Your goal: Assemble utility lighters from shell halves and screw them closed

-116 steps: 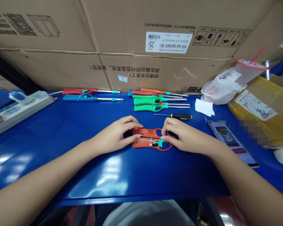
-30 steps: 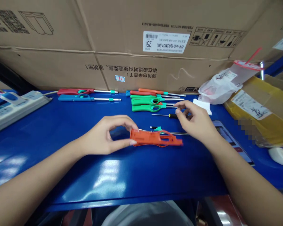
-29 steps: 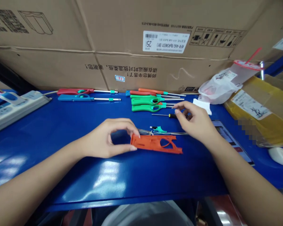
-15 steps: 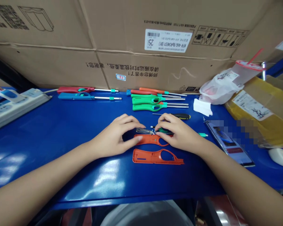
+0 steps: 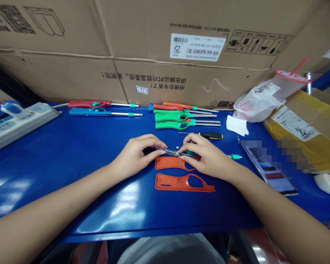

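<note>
My left hand (image 5: 139,153) pinches the outer end of a clear lighter fuel tank (image 5: 170,151) between thumb and fingers. At the tank's other end, my right hand (image 5: 207,156) is closed round the lighter's inner parts, with a dark green piece (image 5: 193,152) partly showing under the fingers. A metal tube with a green tip (image 5: 235,157) shows beyond the right hand. Just below the hands lies one orange shell half (image 5: 165,163), its right part covered by my right hand. Nearer to me rests the other orange shell half (image 5: 169,183), its hollow side up.
Assembled lighters lie behind the hands, among them a green one (image 5: 167,125) and a blue one (image 5: 89,112). A screwdriver (image 5: 212,136) is close behind my right hand. To the right are a phone (image 5: 266,168) and a bagged cup; a power strip (image 5: 24,124) sits left.
My left thumb and fingers have closed on the clear fuel tank, which now sits slightly higher and tilted above the orange shell half. The right hand has hardly moved.
</note>
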{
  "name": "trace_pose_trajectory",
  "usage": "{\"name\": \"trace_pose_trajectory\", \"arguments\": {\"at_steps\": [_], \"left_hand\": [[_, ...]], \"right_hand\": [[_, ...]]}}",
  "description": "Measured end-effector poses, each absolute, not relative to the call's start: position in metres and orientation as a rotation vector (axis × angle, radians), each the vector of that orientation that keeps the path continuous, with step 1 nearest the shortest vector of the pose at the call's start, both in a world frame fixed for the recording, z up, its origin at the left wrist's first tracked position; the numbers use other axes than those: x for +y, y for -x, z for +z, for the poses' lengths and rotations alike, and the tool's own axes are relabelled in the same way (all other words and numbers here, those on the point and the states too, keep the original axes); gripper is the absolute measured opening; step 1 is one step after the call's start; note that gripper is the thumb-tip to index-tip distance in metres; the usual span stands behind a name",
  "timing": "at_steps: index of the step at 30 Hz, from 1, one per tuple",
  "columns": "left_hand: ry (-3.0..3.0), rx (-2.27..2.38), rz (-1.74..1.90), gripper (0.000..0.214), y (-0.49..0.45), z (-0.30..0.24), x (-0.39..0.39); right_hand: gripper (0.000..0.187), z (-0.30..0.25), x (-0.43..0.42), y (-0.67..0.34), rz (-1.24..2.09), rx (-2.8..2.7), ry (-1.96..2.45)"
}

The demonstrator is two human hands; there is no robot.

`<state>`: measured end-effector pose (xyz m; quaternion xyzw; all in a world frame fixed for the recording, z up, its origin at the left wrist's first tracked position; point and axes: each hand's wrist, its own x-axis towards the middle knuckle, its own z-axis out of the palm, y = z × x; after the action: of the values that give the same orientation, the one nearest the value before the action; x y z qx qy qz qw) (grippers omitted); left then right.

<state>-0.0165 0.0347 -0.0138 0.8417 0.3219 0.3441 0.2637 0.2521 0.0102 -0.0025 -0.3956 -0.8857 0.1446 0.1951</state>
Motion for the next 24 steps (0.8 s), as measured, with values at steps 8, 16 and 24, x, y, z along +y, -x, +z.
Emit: {"name": "trace_pose_trajectory", "arguments": {"at_steps": [8, 16, 24], "left_hand": [[-2.335, 0.843, 1.079, 0.012, 0.0143, -0.0064, 0.0296], [-2.331, 0.792, 1.123, 0.01, 0.0133, -0.0065, 0.0286], [-2.364, 0.778, 1.034, 0.024, 0.0113, -0.0081, 0.0265]], "right_hand": [[0.015, 0.0004, 0.0087, -0.2518, 0.37, -2.447, 1.149], [0.016, -0.0015, 0.0103, -0.2531, 0.383, -2.38, 1.108], [0.014, -0.0012, 0.012, -0.2525, 0.297, -2.416, 1.026]]}}
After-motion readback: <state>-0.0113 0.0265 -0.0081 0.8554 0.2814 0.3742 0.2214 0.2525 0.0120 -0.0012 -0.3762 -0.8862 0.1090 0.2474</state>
